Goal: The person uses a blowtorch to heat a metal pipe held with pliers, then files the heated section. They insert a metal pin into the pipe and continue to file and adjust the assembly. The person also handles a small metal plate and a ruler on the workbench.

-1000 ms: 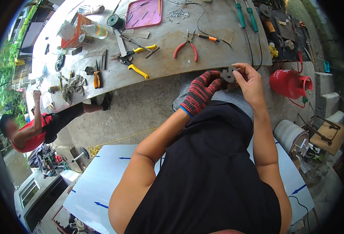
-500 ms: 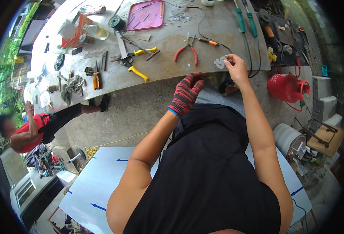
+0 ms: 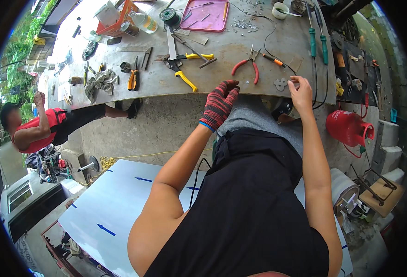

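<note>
A small grey flat metal piece with rounded lobes (image 3: 280,84) lies near the table's front edge. Just right of it is my bare right hand (image 3: 301,93), its thumb and forefinger a little apart, holding nothing. My left hand (image 3: 220,105) wears a red-and-black striped glove with a blue cuff. It hovers at the table edge with loosely bent fingers apart and no object visible in it. Beyond the hands lie red-handled pliers (image 3: 247,69), with their handles spread, and a soldering-type tool with an orange-and-black handle (image 3: 273,60). Yellow-handled snips (image 3: 180,69) lie farther left.
On the metal-topped table (image 3: 222,51) are a pink tray (image 3: 206,22), a wire spool (image 3: 169,17), an orange basket (image 3: 120,23) and torches with green handles (image 3: 324,48). A red gas cylinder (image 3: 348,128) stands at right. Another person (image 3: 39,131) stands at far left.
My right hand has let go of the grey metal piece, which now lies on the table. The whole view has shifted, with the table's things appearing farther right. My left hand has hardly moved.
</note>
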`<state>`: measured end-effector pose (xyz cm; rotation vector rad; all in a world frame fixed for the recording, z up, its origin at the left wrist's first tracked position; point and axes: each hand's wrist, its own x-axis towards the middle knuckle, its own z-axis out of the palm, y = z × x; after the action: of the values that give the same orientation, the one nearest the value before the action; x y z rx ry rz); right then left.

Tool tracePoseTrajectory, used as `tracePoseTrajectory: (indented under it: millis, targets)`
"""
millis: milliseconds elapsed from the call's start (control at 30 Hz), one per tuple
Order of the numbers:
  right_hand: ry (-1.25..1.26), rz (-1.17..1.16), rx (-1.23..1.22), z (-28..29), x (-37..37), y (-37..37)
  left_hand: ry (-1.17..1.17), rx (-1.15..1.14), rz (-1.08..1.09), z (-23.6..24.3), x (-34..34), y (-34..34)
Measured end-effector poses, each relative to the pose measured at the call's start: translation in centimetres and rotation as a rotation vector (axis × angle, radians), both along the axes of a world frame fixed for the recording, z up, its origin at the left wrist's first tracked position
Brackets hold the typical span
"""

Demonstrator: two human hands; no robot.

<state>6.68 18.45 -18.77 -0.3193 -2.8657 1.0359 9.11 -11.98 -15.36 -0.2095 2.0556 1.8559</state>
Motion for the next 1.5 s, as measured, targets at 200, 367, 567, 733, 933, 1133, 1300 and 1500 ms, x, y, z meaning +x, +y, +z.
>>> tracePoseTrajectory:
  millis: [200,367,567,733,933,1133,1300,1500]
  targets:
    - [0.253,0.293,-0.075,13.1,-4.8,-2.3,0.06,-0.066,-0.156,-0.6,0.2,1.0]
    - [0.331,1.011,0.149,19.1,-8.8,-10.3,0.204,-0.155,-0.379,-1.1,2.8,2.2]
    - [0.508,1.283,0.214,20.7,-10.2,-20.6,0.143,-0.112,-0.494,-2.9,3.8,2.1]
    - [0.182,1.257,0.231,17.9,-7.1,-20.3,0.197,-0.247,-0.359,-1.9,2.9,0.7]
    - [0.142,0.876,-0.244,11.9,-0.8,-11.1,0.326,-0.285,0.034,-1.3,-1.2,-3.9]
    - [-0.209,0.114,-0.625,9.4,6.8,-4.0,0.291,-0.499,0.366,-1.2,-3.7,-8.9]
    - [-0.262,0.08,-0.521,8.1,10.9,-0.9,0.345,-0.769,0.602,-3.5,-7.6,-17.8]
    - [-0.282,0.159,-0.336,10.4,10.1,-0.6,0.358,-0.771,0.628,-5.2,-11.9,-20.9]
